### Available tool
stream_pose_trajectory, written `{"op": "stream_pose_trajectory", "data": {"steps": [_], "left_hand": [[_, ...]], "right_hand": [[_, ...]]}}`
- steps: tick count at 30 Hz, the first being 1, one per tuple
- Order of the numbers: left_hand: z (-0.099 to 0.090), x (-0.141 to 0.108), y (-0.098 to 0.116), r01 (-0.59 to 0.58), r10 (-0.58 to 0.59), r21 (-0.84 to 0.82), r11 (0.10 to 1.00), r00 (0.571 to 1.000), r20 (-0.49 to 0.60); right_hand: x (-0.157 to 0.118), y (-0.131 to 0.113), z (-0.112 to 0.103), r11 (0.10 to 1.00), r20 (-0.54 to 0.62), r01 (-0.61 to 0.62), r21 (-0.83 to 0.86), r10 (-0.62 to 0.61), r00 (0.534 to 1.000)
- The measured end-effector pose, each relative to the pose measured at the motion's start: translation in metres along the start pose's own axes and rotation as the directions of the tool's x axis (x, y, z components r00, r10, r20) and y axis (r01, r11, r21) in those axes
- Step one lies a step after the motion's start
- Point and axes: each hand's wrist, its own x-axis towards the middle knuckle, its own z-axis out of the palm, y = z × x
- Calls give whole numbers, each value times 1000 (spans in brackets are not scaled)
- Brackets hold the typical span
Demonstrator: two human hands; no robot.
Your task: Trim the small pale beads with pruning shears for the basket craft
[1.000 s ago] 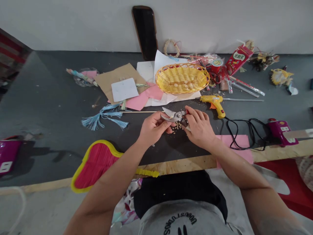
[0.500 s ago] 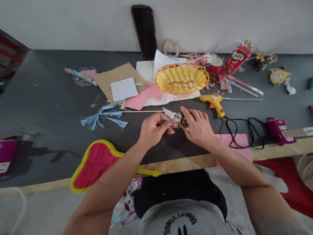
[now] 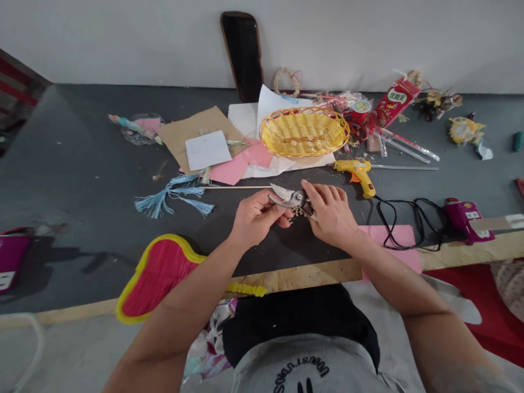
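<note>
Steel pruning shears [image 3: 289, 197] with slightly parted blades sit between my two hands over the dark tabletop. My left hand [image 3: 256, 213] holds them near the pivot and blades, with the fingers curled beneath. My right hand [image 3: 331, 214] grips the handle end, which is mostly hidden by my fingers. Small beige crumbs [image 3: 298, 212] lie on the table just below the shears. A thin wooden skewer [image 3: 233, 187] lies left of the blades, and a yellow hot glue gun [image 3: 358, 173] lies beyond my right hand.
A yellow wicker basket [image 3: 303, 132] sits on scattered paper and cardboard beyond my hands. A blue tassel [image 3: 172, 199] lies to the left. A black cord [image 3: 405, 218] runs over pink paper to the right. A red-and-yellow fan [image 3: 158, 278] overhangs the near plywood edge [image 3: 295, 275].
My right hand has shifted slightly left along the shears, and the blades have turned a little. The whole view has also moved slightly.
</note>
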Motion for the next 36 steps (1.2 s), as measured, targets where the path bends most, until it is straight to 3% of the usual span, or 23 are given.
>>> {"op": "stream_pose_trajectory", "data": {"steps": [4,17,29,33,36], "left_hand": [[-4,1,-2,7,-7,6,1000,998,64],[-1,-1,-2,41,-42,29,999,998,36],[-2,-2,-1,-155,147,163,974,987,57],[-9,4,-2,-223,229,163,961,973,-22],[-14,11,-8,-171,176,55,984,979,-102]], "right_hand": [[0,3,3,998,-29,50,31,-49,998],[-3,2,-2,999,56,7,50,-10,998],[-4,6,-4,983,52,63,170,-73,996],[-7,-1,-5,962,49,113,247,-129,990],[-4,-2,-7,980,-11,109,168,-109,994]]}}
